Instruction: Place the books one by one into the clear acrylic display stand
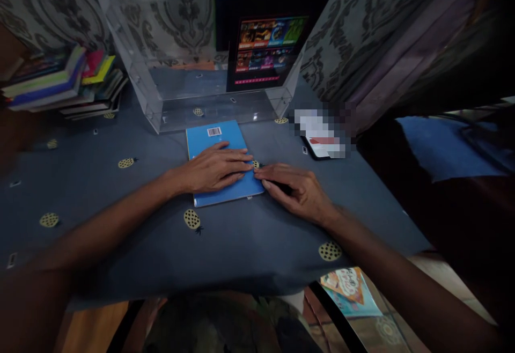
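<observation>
A thin blue book [223, 134] lies on the cloth-covered table in front of me, a barcode label at its far end. My left hand [219, 168] rests flat on its cover, fingers stretched toward the right edge. At that edge, near the lower right corner, my right hand [295, 189] has its fingers bent and its thumb close to them, pinching the book's side. The exact grip of the fingertips is partly hidden.
Behind the book stands a clear acrylic rack [209, 107] with a dark book [265, 31] upright in it. Stacked books [68, 82] sit at the left. A phone [322, 138], partly blurred out, lies at the right. Colourful packets [350, 291] are below the table's front edge.
</observation>
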Demonstrator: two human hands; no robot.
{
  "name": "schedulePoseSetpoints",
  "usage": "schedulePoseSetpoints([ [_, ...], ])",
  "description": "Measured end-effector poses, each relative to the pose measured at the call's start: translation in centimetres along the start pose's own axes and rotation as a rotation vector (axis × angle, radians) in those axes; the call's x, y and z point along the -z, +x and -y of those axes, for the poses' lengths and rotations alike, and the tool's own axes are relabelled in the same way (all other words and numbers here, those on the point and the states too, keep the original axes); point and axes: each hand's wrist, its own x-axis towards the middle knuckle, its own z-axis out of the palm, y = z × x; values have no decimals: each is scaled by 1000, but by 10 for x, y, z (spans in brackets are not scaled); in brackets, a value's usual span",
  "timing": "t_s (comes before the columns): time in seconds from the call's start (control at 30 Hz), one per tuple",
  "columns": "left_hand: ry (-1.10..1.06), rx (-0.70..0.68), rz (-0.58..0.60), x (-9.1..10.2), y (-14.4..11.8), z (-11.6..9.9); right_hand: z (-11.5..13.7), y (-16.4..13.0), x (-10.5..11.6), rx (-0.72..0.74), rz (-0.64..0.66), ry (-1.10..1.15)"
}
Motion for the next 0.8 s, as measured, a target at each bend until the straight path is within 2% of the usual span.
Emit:
schedulePoseSetpoints([
  [0.2, -33, -52, 1, 1, 0, -8, 7, -2, 4, 62, -45, 18],
  [0.47, -29, -96, -13, 0, 1, -12, 10, -1, 6, 27, -8, 3],
  [0.63, -41, -96, 12, 4, 0, -26, 12, -3, 7, 75, -37, 18],
  [0.8, -69, -98, -10, 1, -2, -35, 11, -4, 7, 47, -10, 8],
])
